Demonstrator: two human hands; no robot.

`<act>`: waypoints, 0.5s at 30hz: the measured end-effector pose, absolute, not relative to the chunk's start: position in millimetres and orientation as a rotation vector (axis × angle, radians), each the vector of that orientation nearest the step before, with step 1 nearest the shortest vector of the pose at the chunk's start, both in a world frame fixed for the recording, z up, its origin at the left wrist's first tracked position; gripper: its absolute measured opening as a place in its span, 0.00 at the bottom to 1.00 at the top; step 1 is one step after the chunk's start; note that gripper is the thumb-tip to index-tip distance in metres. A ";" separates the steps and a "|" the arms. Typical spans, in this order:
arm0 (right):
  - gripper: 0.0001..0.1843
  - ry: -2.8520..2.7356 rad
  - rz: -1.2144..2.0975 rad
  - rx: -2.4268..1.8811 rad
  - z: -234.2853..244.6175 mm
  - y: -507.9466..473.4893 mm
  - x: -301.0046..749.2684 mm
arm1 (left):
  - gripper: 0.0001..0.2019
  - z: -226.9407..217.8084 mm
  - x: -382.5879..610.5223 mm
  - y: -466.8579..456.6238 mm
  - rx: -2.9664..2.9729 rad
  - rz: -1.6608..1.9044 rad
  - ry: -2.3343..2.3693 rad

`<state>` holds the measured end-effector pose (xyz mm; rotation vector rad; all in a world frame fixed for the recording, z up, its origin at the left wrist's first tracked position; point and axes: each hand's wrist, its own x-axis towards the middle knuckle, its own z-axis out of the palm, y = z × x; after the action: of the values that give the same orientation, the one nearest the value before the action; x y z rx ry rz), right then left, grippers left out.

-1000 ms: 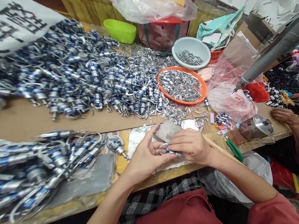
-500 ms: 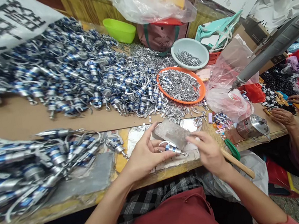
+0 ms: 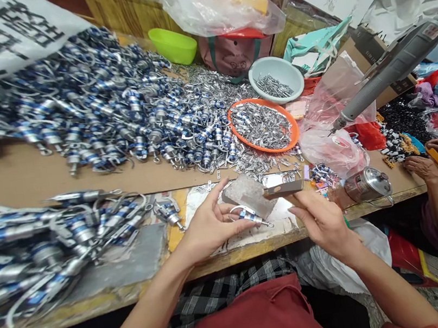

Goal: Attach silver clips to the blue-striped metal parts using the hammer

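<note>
A small blue-and-silver clip (image 3: 249, 216) is pinched in the left hand (image 3: 207, 226) against a grey block (image 3: 248, 192), long axis toward four o'clock. A hammer (image 3: 284, 189) is gripped in the right hand (image 3: 324, 222), head poised at two o'clock of the clip. The table edge (image 3: 256, 246) lies at six.

My left hand (image 3: 207, 226) pinches a small blue-banded silver clip (image 3: 248, 215), its wire loop toward my palm and pin pointing right, against a grey block (image 3: 248, 192) on the tabletop. My right hand (image 3: 323, 222) grips a small hammer (image 3: 284, 189), head level above the block.
</note>
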<state>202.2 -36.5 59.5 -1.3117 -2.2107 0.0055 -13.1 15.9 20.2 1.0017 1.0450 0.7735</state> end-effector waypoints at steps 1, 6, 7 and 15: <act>0.22 -2.247 -0.020 -1.250 63.4 -35.8 194.9 | 0.57 20.7 -13.0 15.7 0.992 0.775 1.030; 0.24 -2.530 -0.070 -1.330 59.8 -30.0 176.7 | 0.56 19.7 -13.7 14.5 1.006 0.773 1.004; 0.24 -2.526 -0.095 -1.362 57.7 -29.5 176.8 | 0.56 18.9 -13.9 14.4 1.015 0.777 1.011; 0.24 -2.476 -0.095 -1.439 56.4 -38.5 182.7 | 0.56 18.0 -14.0 16.2 1.007 0.771 1.015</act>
<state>182.7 -38.5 56.4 -1.4394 -2.4757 -0.0953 -14.0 16.2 18.0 1.0072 1.0147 0.7708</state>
